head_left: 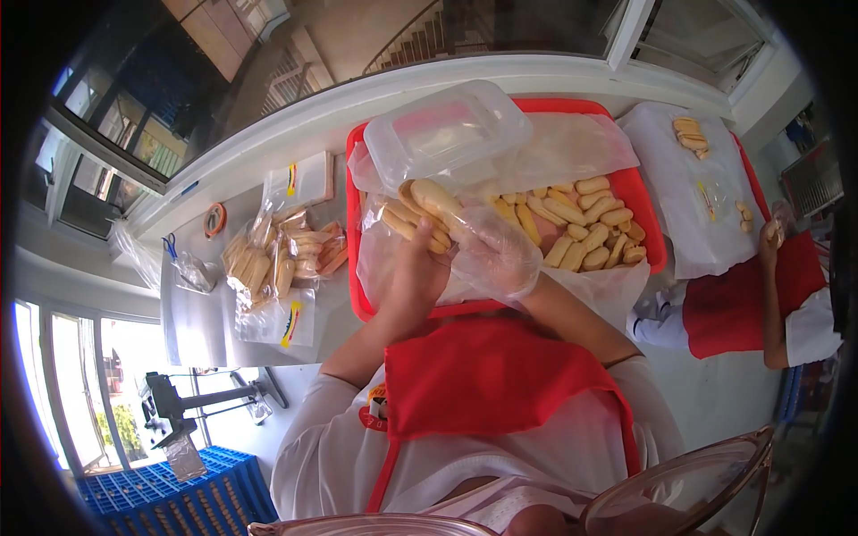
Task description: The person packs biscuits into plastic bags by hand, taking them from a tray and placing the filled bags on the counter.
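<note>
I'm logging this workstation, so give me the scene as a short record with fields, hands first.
Left hand: bare, holding several finger-shaped pastries
Right hand: under clear plastic, at the same pastries; grip unclear
Red tray: loose pastries toward its right side
Translucent container: overlapping the tray's far rim
Left of tray: bagged pastries, roll of tape
Far right: co-worker's hand

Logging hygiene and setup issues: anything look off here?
Yes, mismatched hands: the right hand looks gloved in clear plastic, the left hand bare while touching bread. Also, the translucent container lies askew over the red crate's far edge.
</note>
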{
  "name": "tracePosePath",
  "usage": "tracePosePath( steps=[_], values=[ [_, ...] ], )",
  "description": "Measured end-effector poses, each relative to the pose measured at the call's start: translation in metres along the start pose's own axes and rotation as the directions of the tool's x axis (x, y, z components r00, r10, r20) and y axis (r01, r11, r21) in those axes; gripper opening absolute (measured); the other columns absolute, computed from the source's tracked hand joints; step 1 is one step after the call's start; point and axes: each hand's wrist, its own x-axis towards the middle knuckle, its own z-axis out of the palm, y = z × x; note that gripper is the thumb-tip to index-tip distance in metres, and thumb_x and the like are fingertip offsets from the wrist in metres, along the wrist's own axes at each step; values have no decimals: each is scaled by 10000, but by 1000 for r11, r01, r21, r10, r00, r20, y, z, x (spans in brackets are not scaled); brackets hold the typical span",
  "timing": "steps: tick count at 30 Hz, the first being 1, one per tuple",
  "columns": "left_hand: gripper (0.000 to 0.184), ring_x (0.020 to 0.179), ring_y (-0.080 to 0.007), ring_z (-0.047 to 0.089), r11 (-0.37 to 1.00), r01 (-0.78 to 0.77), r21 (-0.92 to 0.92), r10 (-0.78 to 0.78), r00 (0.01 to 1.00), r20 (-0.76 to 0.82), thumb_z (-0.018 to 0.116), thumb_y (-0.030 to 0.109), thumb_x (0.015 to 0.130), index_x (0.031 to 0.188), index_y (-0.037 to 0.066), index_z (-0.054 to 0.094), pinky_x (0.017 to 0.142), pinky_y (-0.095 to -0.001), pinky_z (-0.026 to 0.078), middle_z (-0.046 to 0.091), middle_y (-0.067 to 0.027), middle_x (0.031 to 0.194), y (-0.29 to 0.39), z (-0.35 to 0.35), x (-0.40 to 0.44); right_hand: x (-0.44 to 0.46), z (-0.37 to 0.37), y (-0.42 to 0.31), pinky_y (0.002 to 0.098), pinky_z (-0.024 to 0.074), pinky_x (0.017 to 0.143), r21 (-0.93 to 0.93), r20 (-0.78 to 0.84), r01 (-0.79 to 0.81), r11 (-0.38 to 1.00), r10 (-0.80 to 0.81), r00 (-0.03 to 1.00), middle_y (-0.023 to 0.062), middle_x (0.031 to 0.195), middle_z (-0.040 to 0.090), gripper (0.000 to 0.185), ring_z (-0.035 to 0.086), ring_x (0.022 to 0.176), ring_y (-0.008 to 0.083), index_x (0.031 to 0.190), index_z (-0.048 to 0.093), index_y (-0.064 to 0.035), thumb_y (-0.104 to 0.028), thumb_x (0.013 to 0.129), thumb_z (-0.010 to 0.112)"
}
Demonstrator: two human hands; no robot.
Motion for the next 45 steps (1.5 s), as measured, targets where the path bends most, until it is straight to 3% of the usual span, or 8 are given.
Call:
tracePosePath(
  steps=[9, 13, 16, 19, 20, 26, 31, 45],
  values=[
    [322, 937, -154, 508, 990, -71, 122, 73, 997, -12, 489, 234, 870, 1147, 92, 409, 807, -326, 422, 512, -35, 1082, -9, 4, -1, -3, -2, -1, 287, 408, 846, 245, 83, -456, 855, 450, 889, 101, 1101, 514, 318, 503, 998, 209, 1103, 496, -9, 17, 789, 538],
    [322, 882, -157, 528, 999, 44, -8, -45, 999, -21, 513, 282, 852, 1113, 103, 453, 748, -313, 429, 548, -28, 1019, -13, -2, -2, 8, 5, 11, 282, 415, 829, 128, 34, -134, 983, 130, 991, 93, 1078, 531, 311, 509, 993, 200, 1101, 505, -19, -1, 793, 541],
    [353, 888, -166, 531, 989, 73, -131, -67, 997, 49, 503, 346, 845, 1108, 113, 467, 744, -326, 430, 559, -27, 1003, -9, -11, -4, -1, 9, 10, 283, 412, 832, 621, 216, -543, 566, 542, 812, 109, 1089, 507, 371, 497, 1000, 192, 1148, 459, 2, 17, 786, 539],
    [424, 972, -168, 517, 987, 65, -146, -83, 989, -119, 556, 397, 796, 1124, 140, 478, 842, -381, 403, 561, -5, 1045, -2, -21, 0, 5, 6, -2, 309, 396, 882, -115, 166, -239, 964, 256, 952, 117, 1139, 493, 392, 481, 1055, 222, 1150, 453, 4, 26, 771, 552],
    [444, 985, -172, 512, 983, 77, -166, -94, 991, -97, 569, 397, 783, 1133, 138, 483, 856, -380, 396, 557, -2, 1064, -4, -34, 3, -10, 17, 12, 301, 394, 883, 385, 161, -378, 842, 342, 926, 122, 1162, 482, 416, 473, 1075, 220, 1157, 452, -18, 31, 760, 568],
    [483, 1023, -168, 501, 922, 43, -386, -37, 999, 24, 613, 364, 745, 1160, 151, 491, 864, -353, 400, 542, 6, 1116, 3, -44, -1, -3, -43, 14, 268, 439, 729, -67, 285, -332, 941, 337, 897, 89, 892, 581, 238, 547, 786, 176, 1045, 527, -58, -76, 808, 546],
    [528, 978, -149, 531, 924, 1, -381, 20, 999, 49, 641, 396, 709, 1159, 164, 493, 802, -347, 440, 566, 23, 1074, 14, -82, 4, 14, -134, 69, 335, 433, 779, -869, 30, -445, 216, 921, 388, 140, 934, 597, 445, 566, 892, 287, 1010, 550, -70, -451, 794, 467],
    [491, 976, -190, 510, 896, 58, -439, -6, 993, 120, 572, 373, 781, 1196, 141, 453, 808, -363, 424, 512, -1, 1160, 6, -80, 7, -33, -136, 140, 343, 431, 782, -811, 362, -217, 544, 757, 544, 161, 1009, 573, 332, 546, 950, 284, 1058, 512, -94, -295, 817, 404]
  ],
)
